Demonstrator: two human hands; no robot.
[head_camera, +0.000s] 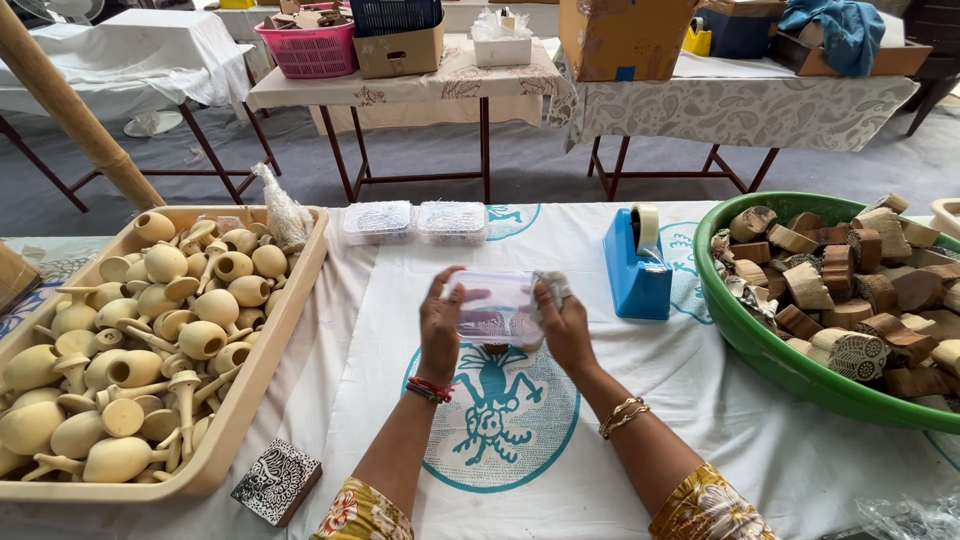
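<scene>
Both of my hands hold up a small clear plastic box (497, 305) above the white printed tablecloth (700, 390). My left hand (441, 322) grips the box's left side, thumb across the front. On the right edge my right hand (563, 325) grips it, with a crumpled bit of grey material (554, 287) pinched at the fingertips. Something dark and patterned shows through the box's bottom. Bracelets ring both wrists.
A beige tray (262, 375) of pale wooden pieces sits at left, with a carved black-and-white block (277, 482) below it. Two filled clear boxes (415, 221) lie beyond, a blue tape dispenser (637, 265) to the right, and a green basin (770, 350) of wooden blocks at far right. Tables with boxes and baskets stand behind.
</scene>
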